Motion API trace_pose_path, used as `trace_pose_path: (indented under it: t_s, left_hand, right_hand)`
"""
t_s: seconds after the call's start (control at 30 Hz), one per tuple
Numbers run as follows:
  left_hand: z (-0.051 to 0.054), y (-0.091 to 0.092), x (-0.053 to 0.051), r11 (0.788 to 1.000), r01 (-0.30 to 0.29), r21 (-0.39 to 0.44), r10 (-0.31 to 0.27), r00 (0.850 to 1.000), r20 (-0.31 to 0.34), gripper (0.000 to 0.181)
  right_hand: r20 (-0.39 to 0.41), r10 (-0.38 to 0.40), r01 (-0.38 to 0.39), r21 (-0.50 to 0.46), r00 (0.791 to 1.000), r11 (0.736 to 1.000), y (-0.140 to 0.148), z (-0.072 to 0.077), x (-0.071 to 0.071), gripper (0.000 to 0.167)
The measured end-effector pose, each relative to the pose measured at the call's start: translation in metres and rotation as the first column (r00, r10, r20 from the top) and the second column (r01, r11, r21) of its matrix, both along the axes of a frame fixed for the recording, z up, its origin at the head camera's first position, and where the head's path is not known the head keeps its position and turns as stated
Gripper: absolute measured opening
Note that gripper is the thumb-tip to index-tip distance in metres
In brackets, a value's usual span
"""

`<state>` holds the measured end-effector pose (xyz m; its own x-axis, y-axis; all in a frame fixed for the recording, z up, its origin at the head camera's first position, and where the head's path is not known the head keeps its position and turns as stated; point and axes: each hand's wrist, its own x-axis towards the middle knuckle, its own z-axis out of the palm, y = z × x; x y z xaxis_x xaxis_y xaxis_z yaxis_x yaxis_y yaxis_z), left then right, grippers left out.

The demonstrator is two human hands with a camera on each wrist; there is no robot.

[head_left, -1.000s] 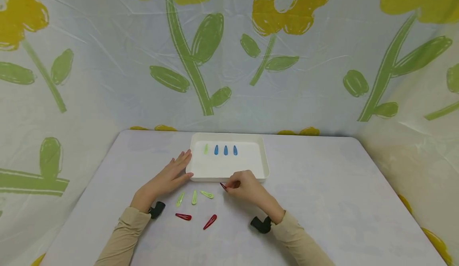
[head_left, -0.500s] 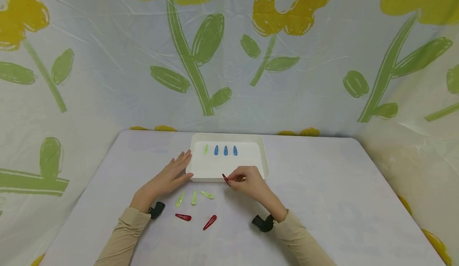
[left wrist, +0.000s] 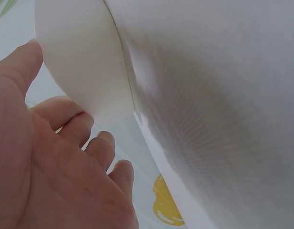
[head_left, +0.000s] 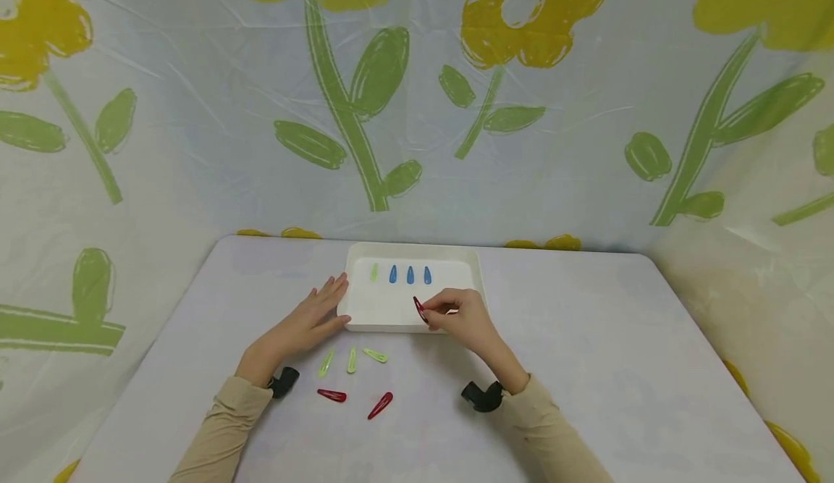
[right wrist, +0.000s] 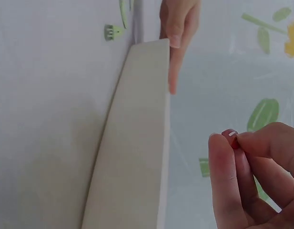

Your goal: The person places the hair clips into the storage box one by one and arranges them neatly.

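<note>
Between thumb and fingertips my right hand (head_left: pixel 461 315) pinches a dark red snap hair clip (head_left: pixel 419 307), held over the near part of the white tray (head_left: pixel 384 315). The right wrist view shows the red clip's end (right wrist: pixel 230 137) poking out from the fingertips. My left hand (head_left: pixel 306 324) rests with straight fingers against the tray's left side; the left wrist view has its fingers touching the tray wall (left wrist: pixel 85 57). Along the tray's far half lie a light green clip (head_left: pixel 374 272) and three blue clips (head_left: pixel 410 274) in a row, all upright.
In front of the tray lie three light green clips (head_left: pixel 352 360). Nearer me are two red clips, one on the left (head_left: pixel 332 395) and one slanted (head_left: pixel 381 405). A flower-printed curtain (head_left: pixel 260 106) hangs behind the table (head_left: pixel 573 338).
My right hand has lifted the red hair clip from the tray's front edge and carried it forward over the tray. The left hand stays in place.
</note>
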<state>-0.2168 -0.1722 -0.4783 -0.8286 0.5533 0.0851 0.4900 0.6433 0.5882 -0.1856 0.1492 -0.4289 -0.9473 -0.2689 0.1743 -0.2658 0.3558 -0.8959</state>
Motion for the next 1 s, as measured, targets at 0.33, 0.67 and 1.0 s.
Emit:
trace_pose_path:
  t_s: [0.33, 0.67, 1.0]
  left_hand:
    - [-0.002, 0.001, -0.001, 1.000, 0.002, 0.001, -0.002, 1.000, 0.002, 0.074]
    - [-0.002, 0.002, -0.001, 1.000, -0.001, 0.012, 0.001, 1.000, -0.007, 0.074]
    - [-0.004, 0.000, -0.001, 1.000, -0.005, 0.011, 0.005, 1.000, -0.007, 0.074]
  right_hand:
    - [0.079, -0.044, 0.055, -0.145, 0.996, 0.988, 0.011, 0.008, -0.014, 0.011]
    - [0.094, -0.087, 0.106, -0.217, 0.992, 0.970, 0.017, 0.022, -0.025, 0.014]
    - [0.125, -0.151, 0.181, -0.281, 0.981, 0.942, 0.021, 0.025, -0.045, 0.016]
